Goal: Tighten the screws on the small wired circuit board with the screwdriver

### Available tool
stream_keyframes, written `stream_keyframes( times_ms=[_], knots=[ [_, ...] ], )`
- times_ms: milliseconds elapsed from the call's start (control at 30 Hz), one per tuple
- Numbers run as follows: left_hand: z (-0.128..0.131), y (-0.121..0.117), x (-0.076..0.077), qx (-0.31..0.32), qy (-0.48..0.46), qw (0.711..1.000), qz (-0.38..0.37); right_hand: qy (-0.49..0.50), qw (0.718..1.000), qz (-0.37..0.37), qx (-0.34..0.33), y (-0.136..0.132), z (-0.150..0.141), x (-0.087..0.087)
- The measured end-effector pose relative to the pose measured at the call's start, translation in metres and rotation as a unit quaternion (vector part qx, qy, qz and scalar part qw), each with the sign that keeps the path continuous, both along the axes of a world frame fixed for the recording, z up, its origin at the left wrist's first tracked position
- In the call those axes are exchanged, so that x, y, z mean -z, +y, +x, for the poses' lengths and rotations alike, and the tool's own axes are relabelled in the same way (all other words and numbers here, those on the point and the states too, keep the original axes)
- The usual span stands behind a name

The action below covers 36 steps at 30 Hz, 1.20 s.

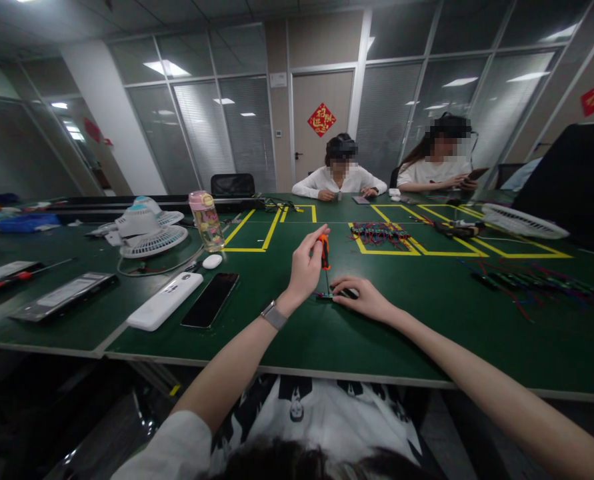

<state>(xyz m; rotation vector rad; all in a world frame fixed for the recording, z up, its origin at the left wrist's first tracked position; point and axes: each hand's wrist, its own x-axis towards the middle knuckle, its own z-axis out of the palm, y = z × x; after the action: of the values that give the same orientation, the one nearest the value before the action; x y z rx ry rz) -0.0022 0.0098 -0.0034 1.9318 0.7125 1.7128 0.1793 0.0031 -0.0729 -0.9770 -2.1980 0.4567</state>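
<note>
My left hand (307, 267) is closed around the orange and black handle of a screwdriver (325, 252), which stands upright. Its thin shaft runs down to a small green circuit board (323, 296) on the table. My right hand (359, 298) rests low on the table, its fingertips pressed at the board's right end and holding it down. A dark shape shows under those fingers, too hidden to name. Where the screwdriver's tip meets the board is too small to make out.
Left of my hands lie a black phone (210, 300), a white power bank (165, 301), a white case (212, 261) and a bottle (207, 223). Wired boards lie in a pile (381, 233) ahead and in a row (541, 280) at right. Two people sit across the table (277, 340).
</note>
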Motion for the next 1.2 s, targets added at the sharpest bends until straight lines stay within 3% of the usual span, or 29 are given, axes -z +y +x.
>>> stream_keyframes(
  times_ms=[100, 267, 500, 667, 833, 1067, 1200],
  knots=[
    [0.0010, -0.0016, -0.0007, -0.007, -0.009, 1.000, 0.007, 0.002, 1.000, 0.002, -0.003, 0.0007, 0.0006, 0.0008],
    [0.0005, -0.0046, -0.0026, -0.101, 0.023, 0.994, 0.034, 0.011, 1.000, -0.004, -0.010, 0.0016, 0.0011, 0.0023],
    [-0.0013, -0.0028, -0.0012, -0.071, 0.046, 0.995, 0.055, 0.025, 1.000, -0.013, 0.000, 0.0006, 0.0006, 0.0024],
    [0.0001, -0.0073, -0.0029, -0.094, 0.042, 0.989, 0.108, 0.035, 0.999, -0.021, 0.007, -0.0003, -0.0002, 0.0020],
    [-0.0003, -0.0092, -0.0052, -0.135, 0.052, 0.985, 0.092, 0.029, 0.999, -0.019, 0.003, -0.0008, -0.0004, 0.0010],
    [-0.0002, -0.0044, -0.0008, -0.026, 0.036, 0.999, 0.031, 0.027, 1.000, -0.011, -0.008, 0.0012, 0.0007, 0.0032],
    [0.0015, -0.0047, 0.0006, -0.021, 0.014, 0.999, 0.026, 0.027, 1.000, -0.009, -0.008, 0.0016, 0.0004, 0.0033]
  ],
)
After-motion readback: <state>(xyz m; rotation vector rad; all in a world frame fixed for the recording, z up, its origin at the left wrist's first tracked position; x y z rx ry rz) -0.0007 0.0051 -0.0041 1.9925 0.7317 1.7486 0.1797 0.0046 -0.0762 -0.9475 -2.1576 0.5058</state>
